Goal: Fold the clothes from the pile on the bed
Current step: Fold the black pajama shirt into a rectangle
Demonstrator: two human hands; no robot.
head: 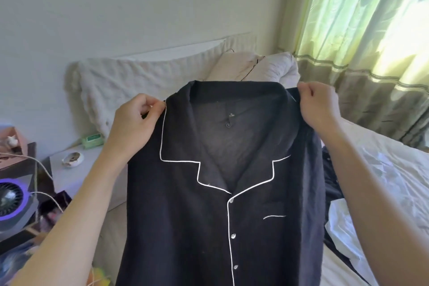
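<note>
Held up closest to the camera, a dark pyjama shirt with white piping hangs buttoned and facing the person, over the bed. Both hands are well apart: the left hand pinches one shoulder beside the collar, the right hand grips the other. Judging by this, the shirt is being shaken out and squared before folding. Next it probably needs laying flat, front down, on the bed, beside the dark clothes and white cloth lying there, which limit room.
</note>
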